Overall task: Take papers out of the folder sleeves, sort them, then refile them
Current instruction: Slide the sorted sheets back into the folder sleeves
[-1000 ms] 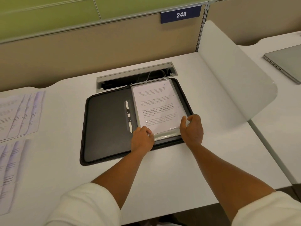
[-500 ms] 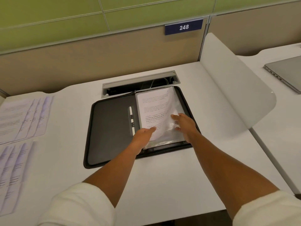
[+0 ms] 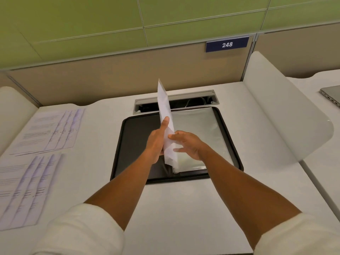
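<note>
Two bare hands are working over the open folder [image 3: 128, 144] at mid-desk. Left hand [image 3: 156, 142] is gripping the sheet of paper [image 3: 165, 111], fingers lying along its face; right hand [image 3: 187, 144] is pinching the lower edge. Paper is standing nearly on edge, clear of the sleeves, its bottom corner just above them.

Risk, as judged: thin sheet is liable to buckle or crease under two opposing grips; its trailing corner could snag the sleeve mouth and drag the plastic up.

Clear sleeves [image 3: 198, 137] are lying flat on the folder's right half: glossy, limp, slightly wrinkled. Folder: dark, matte, rounded corners, raised rim. Desk [image 3: 184, 208]: smooth white. Sorted printed sheets [image 3: 49, 131] are resting far left. Cable slot [image 3: 184, 102], metal-framed, is sitting behind the folder.
</note>
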The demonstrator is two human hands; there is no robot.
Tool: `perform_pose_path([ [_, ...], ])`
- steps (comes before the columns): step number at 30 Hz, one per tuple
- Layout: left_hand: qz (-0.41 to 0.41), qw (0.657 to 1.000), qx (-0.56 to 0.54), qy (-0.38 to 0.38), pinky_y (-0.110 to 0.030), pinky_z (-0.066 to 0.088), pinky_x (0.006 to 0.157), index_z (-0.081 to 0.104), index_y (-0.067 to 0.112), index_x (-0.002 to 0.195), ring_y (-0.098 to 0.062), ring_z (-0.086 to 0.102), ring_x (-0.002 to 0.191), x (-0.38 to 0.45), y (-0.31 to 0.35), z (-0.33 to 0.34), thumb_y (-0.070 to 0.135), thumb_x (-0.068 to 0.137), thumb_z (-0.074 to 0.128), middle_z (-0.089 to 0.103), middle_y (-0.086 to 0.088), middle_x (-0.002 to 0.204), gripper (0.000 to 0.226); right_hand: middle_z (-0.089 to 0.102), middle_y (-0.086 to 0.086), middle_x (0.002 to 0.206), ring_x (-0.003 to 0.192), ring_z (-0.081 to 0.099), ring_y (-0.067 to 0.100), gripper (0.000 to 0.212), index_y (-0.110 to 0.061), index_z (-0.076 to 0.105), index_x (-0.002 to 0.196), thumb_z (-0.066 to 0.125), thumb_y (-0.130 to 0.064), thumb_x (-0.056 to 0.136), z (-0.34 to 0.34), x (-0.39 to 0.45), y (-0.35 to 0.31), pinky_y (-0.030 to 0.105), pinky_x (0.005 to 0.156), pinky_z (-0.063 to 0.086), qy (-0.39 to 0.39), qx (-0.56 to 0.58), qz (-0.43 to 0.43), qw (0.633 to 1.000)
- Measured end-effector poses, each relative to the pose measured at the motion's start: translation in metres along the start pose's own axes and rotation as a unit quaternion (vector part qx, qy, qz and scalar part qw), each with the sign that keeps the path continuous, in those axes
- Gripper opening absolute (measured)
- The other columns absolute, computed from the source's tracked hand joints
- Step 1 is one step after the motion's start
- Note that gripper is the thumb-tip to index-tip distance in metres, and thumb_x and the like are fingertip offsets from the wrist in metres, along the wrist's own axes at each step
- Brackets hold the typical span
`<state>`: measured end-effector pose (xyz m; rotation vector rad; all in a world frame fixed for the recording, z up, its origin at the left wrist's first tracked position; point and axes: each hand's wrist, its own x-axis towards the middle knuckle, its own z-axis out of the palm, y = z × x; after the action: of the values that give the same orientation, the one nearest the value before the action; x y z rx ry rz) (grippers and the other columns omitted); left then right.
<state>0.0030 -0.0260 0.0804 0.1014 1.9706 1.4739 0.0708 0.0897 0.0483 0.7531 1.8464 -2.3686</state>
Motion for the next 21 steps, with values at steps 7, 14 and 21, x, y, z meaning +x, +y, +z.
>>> perform_pose_path([
  [7,-0.016,0.986,0.024,0.163,-0.036,0.054,0.079,0.06,0.015,0.117,-0.024,0.061,0.096,0.008,-0.011,-0.042,0.03,0.085,0.069,0.064,-0.005,0.111,0.037,0.061,0.0,0.132,0.124,0.053,0.019,0.039,-0.019,0.065,0.12,0.065,-0.045,0.091,0.033,0.01,0.004,0.046,0.102,0.045,-0.007,-0.038,0.009,0.999],
  [14,-0.005,0.968,0.114,0.225,-0.024,0.042,0.053,0.059,0.018,0.077,-0.014,0.056,0.068,0.009,-0.033,-0.092,0.015,0.085,0.063,0.063,0.0,0.081,0.008,0.061,0.02,0.128,0.118,0.057,0.034,0.035,0.008,0.06,0.121,0.055,-0.016,0.096,0.053,0.02,0.019,0.044,0.104,0.046,0.021,-0.334,-0.019,0.942],
  [21,-0.033,0.955,0.219,0.199,-0.03,0.054,0.071,0.062,0.012,0.125,-0.026,0.066,0.099,0.027,-0.066,-0.155,0.014,0.087,0.061,0.068,-0.004,0.118,0.038,0.052,-0.012,0.091,0.093,0.05,0.014,0.015,-0.023,0.058,0.084,0.05,-0.012,0.091,0.094,0.054,0.03,0.023,0.081,0.04,0.049,-0.392,0.005,0.919],
])
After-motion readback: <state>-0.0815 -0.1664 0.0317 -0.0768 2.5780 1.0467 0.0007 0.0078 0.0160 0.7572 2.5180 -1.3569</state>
